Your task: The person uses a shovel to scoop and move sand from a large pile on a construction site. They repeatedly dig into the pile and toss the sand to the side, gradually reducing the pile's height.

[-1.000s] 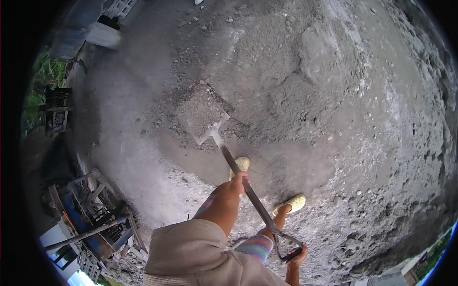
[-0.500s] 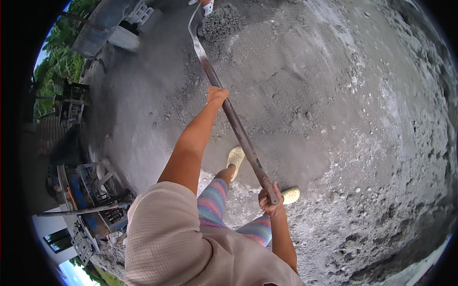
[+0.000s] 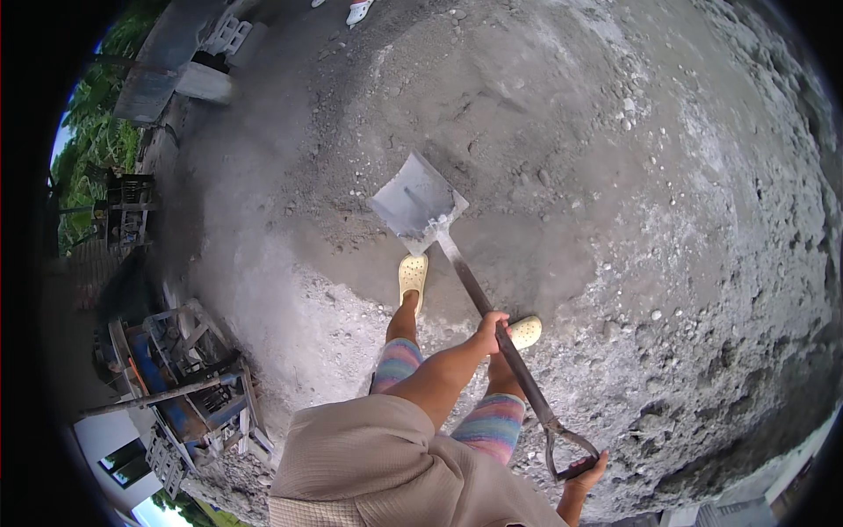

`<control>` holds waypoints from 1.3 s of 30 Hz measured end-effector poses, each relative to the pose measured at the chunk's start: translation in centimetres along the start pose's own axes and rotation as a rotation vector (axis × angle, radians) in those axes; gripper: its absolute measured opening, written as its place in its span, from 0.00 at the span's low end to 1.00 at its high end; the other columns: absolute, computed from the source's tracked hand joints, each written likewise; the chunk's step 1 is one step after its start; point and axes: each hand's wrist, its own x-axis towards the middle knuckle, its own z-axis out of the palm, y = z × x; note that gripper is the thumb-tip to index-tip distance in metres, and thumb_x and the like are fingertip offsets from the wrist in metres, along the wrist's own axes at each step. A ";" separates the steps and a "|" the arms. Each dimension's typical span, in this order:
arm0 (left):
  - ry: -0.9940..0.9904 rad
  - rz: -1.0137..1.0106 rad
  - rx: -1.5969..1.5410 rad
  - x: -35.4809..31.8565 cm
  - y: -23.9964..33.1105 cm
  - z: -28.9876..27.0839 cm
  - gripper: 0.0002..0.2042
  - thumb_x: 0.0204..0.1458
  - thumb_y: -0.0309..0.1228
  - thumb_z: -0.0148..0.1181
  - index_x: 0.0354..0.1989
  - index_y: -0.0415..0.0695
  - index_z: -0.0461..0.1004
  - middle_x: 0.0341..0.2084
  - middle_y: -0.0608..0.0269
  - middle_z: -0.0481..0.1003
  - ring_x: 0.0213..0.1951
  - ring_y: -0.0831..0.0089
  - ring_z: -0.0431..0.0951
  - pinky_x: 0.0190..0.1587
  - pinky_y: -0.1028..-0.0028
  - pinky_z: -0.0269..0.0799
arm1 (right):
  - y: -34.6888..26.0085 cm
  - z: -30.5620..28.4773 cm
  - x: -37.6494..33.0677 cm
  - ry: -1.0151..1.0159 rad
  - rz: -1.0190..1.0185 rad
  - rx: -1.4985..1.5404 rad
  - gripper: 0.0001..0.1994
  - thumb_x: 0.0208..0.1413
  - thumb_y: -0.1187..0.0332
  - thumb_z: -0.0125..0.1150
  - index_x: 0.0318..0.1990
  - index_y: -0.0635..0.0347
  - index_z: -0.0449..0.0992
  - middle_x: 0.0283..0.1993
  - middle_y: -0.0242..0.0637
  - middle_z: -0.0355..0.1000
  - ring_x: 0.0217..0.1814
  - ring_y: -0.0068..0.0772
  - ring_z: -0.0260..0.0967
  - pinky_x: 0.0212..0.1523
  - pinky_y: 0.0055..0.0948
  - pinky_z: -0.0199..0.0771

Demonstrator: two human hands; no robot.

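A square-bladed shovel (image 3: 470, 277) slants across the space ahead of me, its blade toward the far left and its D-shaped handle toward the near right. My left hand (image 3: 494, 332) is closed around the dark shaft, roughly midway along it. The fingers of my right hand (image 3: 587, 472) wrap the crossbar of the handle. Grey residue clings to the flat blade (image 3: 420, 204), mostly where it meets the shaft, and no heaped load shows on it. Whether the blade touches the ground, I cannot tell.
Grey sandy ground (image 3: 544, 202) with loose stones spreads around my yellow clogs (image 3: 412, 279). Another person's white shoe (image 3: 358, 11) shows at the far edge. Wooden frames and scrap (image 3: 189, 378) lie at left; a rough, lumpy slope (image 3: 746, 351) rises at right.
The shovel has been pulled back toward me from beside the other person's feet, and its blade face now shows. Both hands moved nearer and to the right, still gripping it.
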 end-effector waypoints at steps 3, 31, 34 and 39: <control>-0.010 -0.240 0.000 -2.1 -10.5 5.4 0.09 0.27 0.30 0.56 0.12 0.47 0.60 0.10 0.67 0.60 0.14 0.72 0.62 0.19 0.72 0.60 | -6.8 -6.4 -3.8 0.350 -0.131 -0.223 0.20 0.47 0.49 0.38 0.19 0.58 0.62 0.09 0.33 0.57 0.08 0.27 0.53 0.10 0.24 0.56; 0.196 -0.029 0.074 4.7 19.2 -11.4 0.07 0.28 0.29 0.53 0.16 0.47 0.60 0.17 0.65 0.61 0.19 0.71 0.62 0.26 0.66 0.61 | 13.8 16.6 -5.3 0.068 0.119 -0.029 0.12 0.42 0.57 0.46 0.19 0.54 0.60 0.08 0.31 0.54 0.06 0.25 0.51 0.07 0.22 0.54; 0.237 0.085 0.160 2.8 21.1 -12.8 0.07 0.29 0.29 0.52 0.16 0.45 0.60 0.14 0.64 0.60 0.18 0.71 0.62 0.22 0.72 0.62 | 17.6 15.0 -6.3 0.053 0.230 0.043 0.13 0.41 0.56 0.45 0.18 0.54 0.60 0.08 0.30 0.54 0.06 0.26 0.51 0.07 0.23 0.53; 0.302 0.336 0.223 0.3 31.7 -10.7 0.06 0.31 0.28 0.51 0.17 0.44 0.60 0.15 0.64 0.59 0.18 0.71 0.60 0.20 0.71 0.60 | 18.1 23.5 -6.7 -0.161 0.437 0.086 0.15 0.40 0.54 0.45 0.13 0.52 0.57 0.08 0.30 0.53 0.07 0.26 0.52 0.08 0.23 0.53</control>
